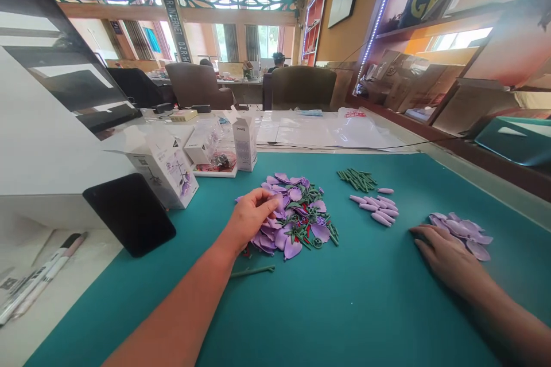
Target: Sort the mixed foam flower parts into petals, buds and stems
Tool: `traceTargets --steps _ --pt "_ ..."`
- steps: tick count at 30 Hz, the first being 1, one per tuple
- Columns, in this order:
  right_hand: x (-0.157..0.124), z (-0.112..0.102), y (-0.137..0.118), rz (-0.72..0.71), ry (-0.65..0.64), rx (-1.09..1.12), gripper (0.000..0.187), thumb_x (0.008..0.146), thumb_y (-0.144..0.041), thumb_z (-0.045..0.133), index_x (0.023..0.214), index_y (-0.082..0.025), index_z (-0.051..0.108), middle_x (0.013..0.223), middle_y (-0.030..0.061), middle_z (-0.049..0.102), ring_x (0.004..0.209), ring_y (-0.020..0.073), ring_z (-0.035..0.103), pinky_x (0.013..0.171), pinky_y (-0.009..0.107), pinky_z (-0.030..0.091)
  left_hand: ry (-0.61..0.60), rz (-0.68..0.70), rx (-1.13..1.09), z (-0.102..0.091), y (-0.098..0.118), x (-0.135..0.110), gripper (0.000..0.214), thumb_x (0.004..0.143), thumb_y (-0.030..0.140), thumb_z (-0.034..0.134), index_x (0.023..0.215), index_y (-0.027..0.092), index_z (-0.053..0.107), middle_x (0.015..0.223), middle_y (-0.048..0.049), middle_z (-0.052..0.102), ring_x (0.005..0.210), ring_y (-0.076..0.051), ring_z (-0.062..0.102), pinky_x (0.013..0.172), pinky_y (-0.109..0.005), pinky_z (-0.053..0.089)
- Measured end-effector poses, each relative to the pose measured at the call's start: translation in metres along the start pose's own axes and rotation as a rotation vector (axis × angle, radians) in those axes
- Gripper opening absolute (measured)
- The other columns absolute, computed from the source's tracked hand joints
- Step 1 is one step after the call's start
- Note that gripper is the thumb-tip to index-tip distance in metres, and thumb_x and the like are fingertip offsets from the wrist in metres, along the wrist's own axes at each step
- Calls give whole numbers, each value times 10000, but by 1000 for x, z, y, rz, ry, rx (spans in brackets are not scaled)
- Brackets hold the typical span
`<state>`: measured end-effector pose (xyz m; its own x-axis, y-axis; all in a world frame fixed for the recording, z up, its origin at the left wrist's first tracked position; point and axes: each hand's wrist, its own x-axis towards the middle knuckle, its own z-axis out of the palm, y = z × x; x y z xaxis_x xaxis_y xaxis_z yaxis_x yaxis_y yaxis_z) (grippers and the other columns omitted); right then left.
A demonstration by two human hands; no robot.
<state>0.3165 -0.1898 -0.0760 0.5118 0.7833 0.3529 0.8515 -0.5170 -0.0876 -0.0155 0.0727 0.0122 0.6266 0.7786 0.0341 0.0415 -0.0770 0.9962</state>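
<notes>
My left hand (252, 215) is over the near left part of a mixed pile, its thumb and forefinger pinched on a purple plastic petal (279, 202). The pile holds purple petals (293, 249), green pieces (317, 242) and a few red bits. To the right, my right hand (447, 255) rests low over the mat with its fingers stretched out, beside a small heap of purple petals (467, 229). Between the hands lie pale purple bud-shaped pieces (381, 217) and a bundle of short green stems (357, 179). A longer green stem (253, 271) lies below my left wrist.
A green mat (344, 309) covers the table. At the left are a black tablet (129, 215), a white flower-printed box (166, 169) and two markers (43, 275). Another white box (244, 140) stands behind the pile, by a white tray (215, 171). Chairs and people are farther back.
</notes>
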Motion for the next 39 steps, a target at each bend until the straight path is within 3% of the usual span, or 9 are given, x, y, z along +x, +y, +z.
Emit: traceTargets --steps 3,6,11,15,19,23,29,34,39 --pt "22 -14 -29 -48 35 8 439 825 -442 339 1032 -182 626 1124 150 630 1061 327 564 901 493 438 45 -20 -77 -1 4 -1 272 654 385 684 719 160 546 654 26 561 580 -88 520 544 -202 439" --pt "46 -30 -81 -173 17 159 420 843 -440 362 1065 -197 622 1140 119 637 1099 286 555 928 438 427 97 -37 -201 -6 7 0 318 608 379 723 678 161 503 670 22 567 614 -93 535 625 -238 476" --pt "80 -43 -176 -313 -161 314 292 873 -330 385 935 -242 656 978 44 683 907 203 618 789 324 458 133 -58 -258 -17 8 3 342 603 353 739 691 168 465 749 -20 635 700 -126 595 650 -258 486" --pt "100 -39 -221 -350 -355 319 186 814 -217 471 857 -221 652 881 17 688 803 170 612 695 265 434 76 -113 -282 -20 4 5 326 625 310 740 801 159 511 741 -12 639 674 -128 624 609 -246 495" --pt "109 -32 -235 -307 -407 295 115 782 -229 520 816 -220 630 813 11 678 721 156 595 608 240 393 46 -150 -327 -18 2 6 272 692 238 687 915 150 558 772 -14 631 656 -121 638 594 -239 504" --pt "108 -22 -231 -271 -418 272 83 769 -285 555 788 -223 607 800 9 674 710 163 580 561 236 355 63 -150 -268 -21 0 8 237 726 249 637 938 154 596 854 -40 641 718 -134 634 604 -241 501" --pt "103 -8 -224 -303 -371 216 108 758 -203 530 819 -227 615 788 10 667 704 161 572 554 238 334 106 -34 229 -26 -7 11 196 717 289 575 846 166 655 750 -13 647 655 -132 563 577 -228 430" --pt "93 -13 -243 -472 -283 353 198 862 -244 478 975 -233 640 927 28 672 879 182 578 757 271 412 95 31 591 -28 -10 10 186 723 268 538 828 216 682 588 21 591 568 -153 521 528 -243 348" --pt "85 -10 -261 -556 -260 261 314 929 -278 386 1101 -243 646 948 63 665 902 225 555 796 332 412 59 107 736 -27 -12 10 168 744 213 508 762 227 675 733 1 682 623 -170 576 580 -254 367"
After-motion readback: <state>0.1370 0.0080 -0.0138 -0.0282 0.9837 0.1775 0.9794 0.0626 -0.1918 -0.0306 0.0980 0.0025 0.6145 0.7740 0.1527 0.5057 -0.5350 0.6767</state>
